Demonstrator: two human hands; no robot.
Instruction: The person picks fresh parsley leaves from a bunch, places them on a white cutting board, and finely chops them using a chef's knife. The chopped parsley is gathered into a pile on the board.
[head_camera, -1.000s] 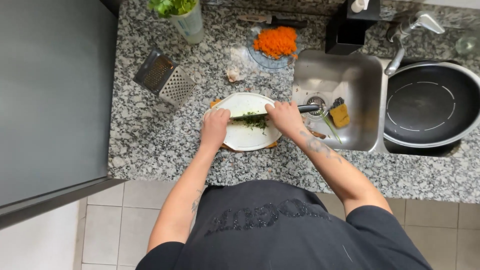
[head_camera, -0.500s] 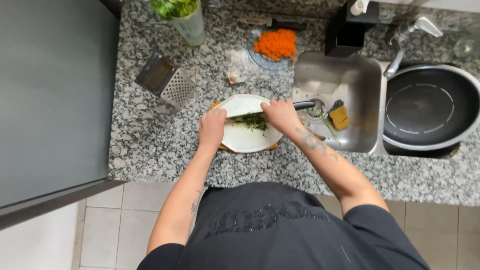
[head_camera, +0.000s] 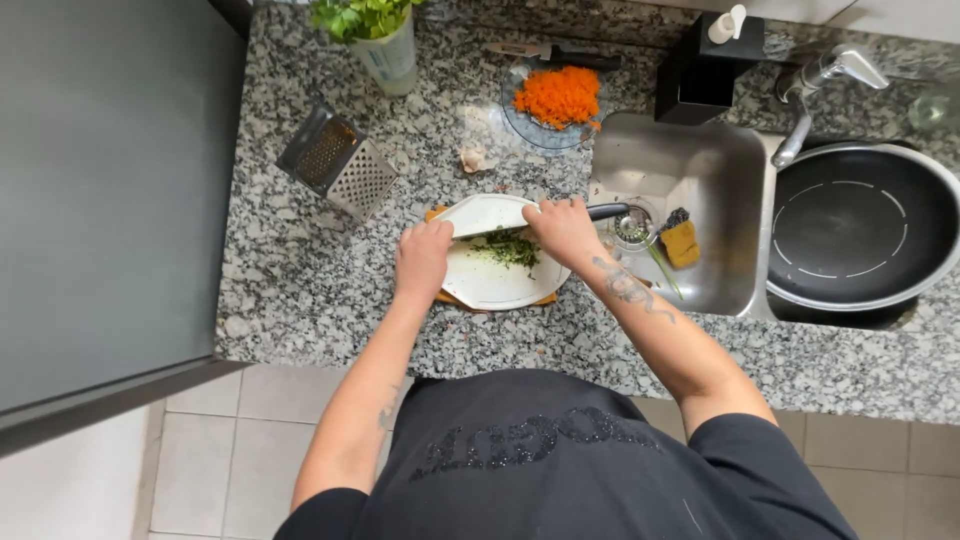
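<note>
On the speckled grey stone counter (head_camera: 300, 290), a person in a black shirt is chopping. Their right hand (head_camera: 565, 230) is wrapping tight around the dark handle of a big wide-bladed knife (head_camera: 490, 215). Their left hand (head_camera: 422, 258) is lying curled over the far end of the blade, pressing on it; I cannot tell if those fingers are gripping anything. The knife is lying across a white oval cutting board (head_camera: 500, 280), which is sitting on a brown wooden board (head_camera: 445, 297) that peeks out underneath. A small pile of chopped green herbs (head_camera: 510, 247) is resting on the white board, just under the blade.

Beside the boards on the right, a shiny steel sink (head_camera: 690, 180) is holding a yellow sponge (head_camera: 683, 242). A big black round pan (head_camera: 860, 230) is sitting further right. A metal box grater (head_camera: 338, 165) is lying on its side to the left. Behind the boards, a clear glass plate of grated orange carrot (head_camera: 558, 98) is sitting near a cup of leafy greens (head_camera: 375, 35).
</note>
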